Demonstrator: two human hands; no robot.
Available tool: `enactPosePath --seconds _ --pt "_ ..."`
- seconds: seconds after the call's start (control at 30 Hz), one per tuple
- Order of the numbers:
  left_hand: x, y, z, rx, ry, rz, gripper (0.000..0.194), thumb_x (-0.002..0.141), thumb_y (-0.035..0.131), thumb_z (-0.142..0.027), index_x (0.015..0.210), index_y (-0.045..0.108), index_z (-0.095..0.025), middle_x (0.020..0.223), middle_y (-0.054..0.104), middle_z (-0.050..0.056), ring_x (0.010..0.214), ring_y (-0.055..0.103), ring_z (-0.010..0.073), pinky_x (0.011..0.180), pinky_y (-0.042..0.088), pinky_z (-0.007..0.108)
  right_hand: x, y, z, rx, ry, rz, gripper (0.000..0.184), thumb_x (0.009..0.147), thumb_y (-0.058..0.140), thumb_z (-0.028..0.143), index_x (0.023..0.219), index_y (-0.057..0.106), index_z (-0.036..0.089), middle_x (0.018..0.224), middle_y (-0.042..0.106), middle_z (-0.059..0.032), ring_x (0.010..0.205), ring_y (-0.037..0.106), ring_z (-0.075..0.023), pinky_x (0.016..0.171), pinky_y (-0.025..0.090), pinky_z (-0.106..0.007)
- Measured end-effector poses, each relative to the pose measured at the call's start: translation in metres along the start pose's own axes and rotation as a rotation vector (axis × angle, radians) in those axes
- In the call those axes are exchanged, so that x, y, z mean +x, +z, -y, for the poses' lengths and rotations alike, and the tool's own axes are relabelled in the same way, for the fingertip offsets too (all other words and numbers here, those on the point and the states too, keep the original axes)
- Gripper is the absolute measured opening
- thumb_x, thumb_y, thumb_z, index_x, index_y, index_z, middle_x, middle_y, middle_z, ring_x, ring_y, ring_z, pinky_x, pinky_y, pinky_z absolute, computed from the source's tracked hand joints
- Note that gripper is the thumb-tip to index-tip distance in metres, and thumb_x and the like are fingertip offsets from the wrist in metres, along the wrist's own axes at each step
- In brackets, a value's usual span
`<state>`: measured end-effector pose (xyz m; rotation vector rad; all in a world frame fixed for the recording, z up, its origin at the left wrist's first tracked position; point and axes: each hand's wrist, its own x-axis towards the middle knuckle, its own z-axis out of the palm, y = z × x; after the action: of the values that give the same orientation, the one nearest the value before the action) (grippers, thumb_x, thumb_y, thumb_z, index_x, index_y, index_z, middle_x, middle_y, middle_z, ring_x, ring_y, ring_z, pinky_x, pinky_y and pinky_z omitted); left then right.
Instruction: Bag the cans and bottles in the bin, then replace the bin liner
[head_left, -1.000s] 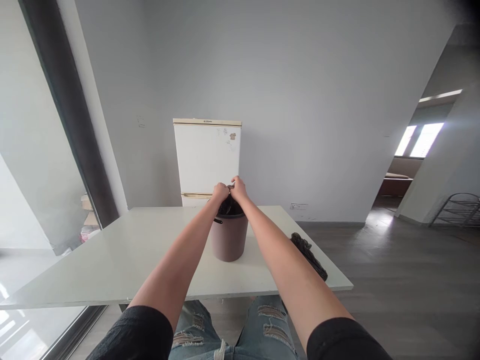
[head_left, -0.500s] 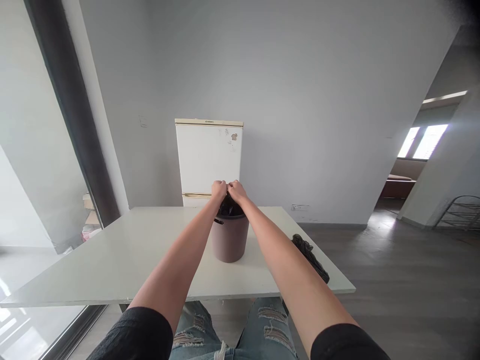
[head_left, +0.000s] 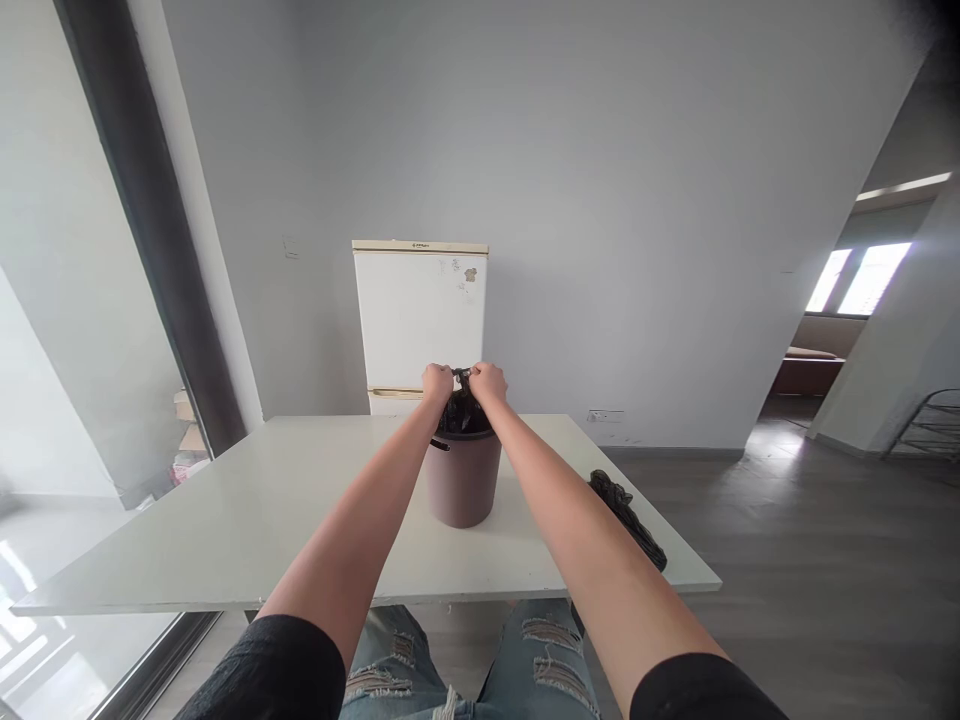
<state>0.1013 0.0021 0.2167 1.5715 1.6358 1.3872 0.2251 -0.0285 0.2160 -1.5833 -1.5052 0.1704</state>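
A brown plastic bin stands on the white table, lined with a black rubbish bag gathered up at its mouth. My left hand and my right hand are both closed in fists just above the bin, each gripping a part of the bag's top. A short black strip of bag stretches between the two fists. Both arms reach straight out over the table.
A second crumpled black bag lies near the table's right edge. Behind the table a small white fridge stands against the grey wall. A dark window frame runs along the left; an open doorway and wood floor lie to the right.
My fists were pressed together above the bin; now they have moved slightly apart, pulling the bag's top taut between them. The view has shifted a little.
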Motion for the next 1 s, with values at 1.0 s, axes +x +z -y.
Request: enactPosePath --seconds 1.0 --pt "-0.011 -0.005 -0.005 0.006 0.064 0.039 0.026 0.091 0.076 -0.039 0.09 0.07 -0.013 0.093 0.075 0.007 0.091 0.07 0.02 0.086 0.054 0.035 -0.002 0.007 0.003 0.154 0.067 0.109 0.011 0.08 0.078 0.028 0.088 0.073 0.022 0.09 0.073 -0.0045 0.09 0.067 -0.0245 0.09 0.052 -0.041"
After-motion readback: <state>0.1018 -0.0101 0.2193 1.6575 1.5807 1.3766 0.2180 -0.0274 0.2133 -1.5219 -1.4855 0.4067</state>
